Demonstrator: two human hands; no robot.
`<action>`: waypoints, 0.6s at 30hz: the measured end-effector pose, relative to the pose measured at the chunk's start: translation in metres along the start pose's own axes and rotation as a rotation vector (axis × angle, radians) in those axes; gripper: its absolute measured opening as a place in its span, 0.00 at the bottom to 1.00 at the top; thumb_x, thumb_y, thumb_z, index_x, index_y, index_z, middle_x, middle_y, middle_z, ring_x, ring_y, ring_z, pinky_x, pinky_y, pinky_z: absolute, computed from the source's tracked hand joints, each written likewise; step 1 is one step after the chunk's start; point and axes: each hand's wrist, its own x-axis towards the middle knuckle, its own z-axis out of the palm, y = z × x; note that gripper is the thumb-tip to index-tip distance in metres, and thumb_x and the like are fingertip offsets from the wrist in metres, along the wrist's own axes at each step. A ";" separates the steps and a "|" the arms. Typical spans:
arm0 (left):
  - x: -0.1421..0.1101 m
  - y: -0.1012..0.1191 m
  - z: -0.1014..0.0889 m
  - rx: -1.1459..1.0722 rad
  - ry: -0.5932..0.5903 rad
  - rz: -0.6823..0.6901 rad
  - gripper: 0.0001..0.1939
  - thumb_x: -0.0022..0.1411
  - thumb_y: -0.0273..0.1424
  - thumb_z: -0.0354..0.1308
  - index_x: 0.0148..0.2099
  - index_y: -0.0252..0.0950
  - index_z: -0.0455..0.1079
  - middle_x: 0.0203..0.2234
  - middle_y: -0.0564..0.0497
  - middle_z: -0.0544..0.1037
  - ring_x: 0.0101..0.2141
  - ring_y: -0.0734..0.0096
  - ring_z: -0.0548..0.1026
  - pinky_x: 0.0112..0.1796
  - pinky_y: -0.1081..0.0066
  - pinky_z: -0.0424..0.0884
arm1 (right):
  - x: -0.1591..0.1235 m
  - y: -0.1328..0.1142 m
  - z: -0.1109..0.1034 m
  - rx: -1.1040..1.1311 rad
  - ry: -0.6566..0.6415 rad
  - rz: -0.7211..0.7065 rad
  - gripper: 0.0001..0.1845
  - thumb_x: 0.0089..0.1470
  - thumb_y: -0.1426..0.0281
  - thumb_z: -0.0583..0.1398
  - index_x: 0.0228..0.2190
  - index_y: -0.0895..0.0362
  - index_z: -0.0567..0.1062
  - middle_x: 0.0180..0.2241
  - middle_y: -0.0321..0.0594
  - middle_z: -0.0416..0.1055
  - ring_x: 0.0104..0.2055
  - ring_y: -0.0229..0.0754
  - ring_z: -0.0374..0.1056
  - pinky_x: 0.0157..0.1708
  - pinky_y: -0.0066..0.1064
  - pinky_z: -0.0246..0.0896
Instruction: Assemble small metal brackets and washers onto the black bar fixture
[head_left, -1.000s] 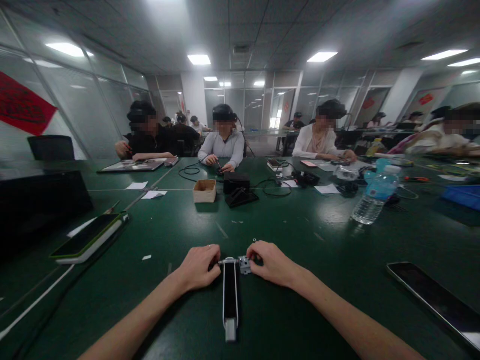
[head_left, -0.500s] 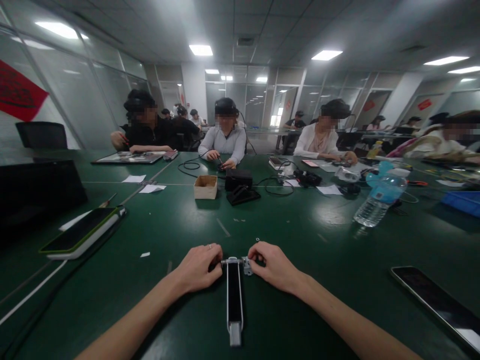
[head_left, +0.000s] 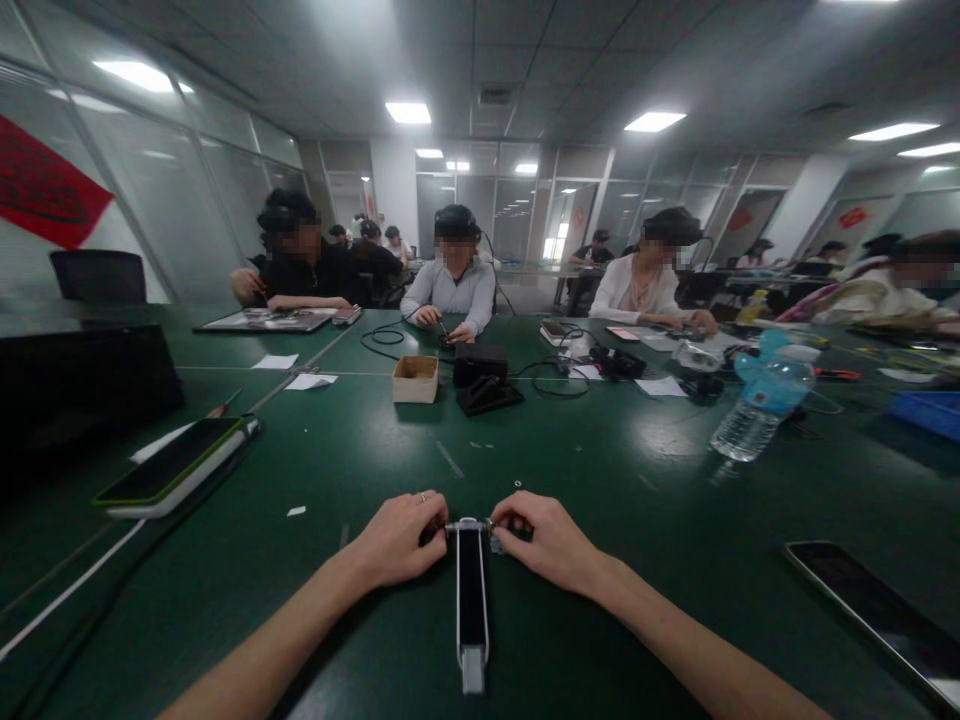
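Observation:
A long narrow piece with a white rim and black middle (head_left: 472,590) lies lengthwise in front of me, its silver block end toward me. Across its far end runs a thin metal rod (head_left: 470,525). The fingers of my left hand (head_left: 405,535) are closed around the rod's left end. On the opposite side, my right hand (head_left: 547,540) pinches at the rod's right end, with a small metal bracket (head_left: 496,545) partly hidden under its fingertips. A tiny ring, like a nut or washer (head_left: 517,484), rests on the green table (head_left: 360,650) just beyond my right hand.
A phone (head_left: 862,610) lies at right, another dark-screened device (head_left: 169,460) at left. Farther off stand a small open box (head_left: 415,380), a black box (head_left: 480,365) with cables and a tilted water bottle (head_left: 754,415). Several people work across the table.
My right fingers have closed in over the metal bracket, which now shows less and sits against the rod's end. The whole view has shifted slightly; my left hand keeps its hold.

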 end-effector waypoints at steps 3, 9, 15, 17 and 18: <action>0.000 0.001 -0.001 -0.007 -0.011 -0.013 0.06 0.57 0.30 0.48 0.34 0.36 0.65 0.28 0.52 0.71 0.28 0.68 0.69 0.30 0.71 0.62 | 0.000 0.000 -0.002 0.009 -0.024 -0.011 0.07 0.53 0.73 0.59 0.35 0.59 0.75 0.33 0.38 0.72 0.32 0.37 0.65 0.32 0.28 0.60; -0.001 0.002 -0.002 -0.005 -0.012 -0.023 0.06 0.58 0.30 0.48 0.35 0.37 0.65 0.29 0.52 0.72 0.29 0.68 0.69 0.31 0.72 0.63 | -0.001 0.000 -0.005 0.025 -0.051 0.037 0.07 0.55 0.72 0.58 0.36 0.58 0.75 0.33 0.38 0.71 0.32 0.37 0.64 0.31 0.28 0.60; -0.001 0.001 -0.002 -0.002 -0.016 -0.015 0.05 0.58 0.30 0.48 0.34 0.36 0.64 0.28 0.52 0.71 0.28 0.69 0.69 0.30 0.72 0.62 | -0.001 0.003 -0.003 0.002 -0.067 0.018 0.08 0.57 0.70 0.56 0.37 0.58 0.75 0.34 0.39 0.69 0.34 0.38 0.64 0.33 0.29 0.61; -0.001 0.001 -0.002 -0.003 -0.016 -0.016 0.05 0.58 0.30 0.48 0.34 0.36 0.64 0.28 0.52 0.72 0.28 0.69 0.69 0.30 0.72 0.62 | 0.000 0.005 -0.002 -0.006 -0.066 0.004 0.08 0.58 0.70 0.56 0.37 0.58 0.74 0.34 0.39 0.69 0.34 0.38 0.64 0.34 0.30 0.61; -0.002 0.002 -0.002 -0.005 -0.015 -0.016 0.05 0.58 0.30 0.48 0.35 0.36 0.64 0.28 0.52 0.72 0.28 0.69 0.69 0.30 0.72 0.63 | 0.000 0.006 -0.002 -0.005 -0.066 -0.005 0.08 0.59 0.70 0.55 0.37 0.57 0.74 0.34 0.39 0.69 0.35 0.38 0.64 0.34 0.30 0.61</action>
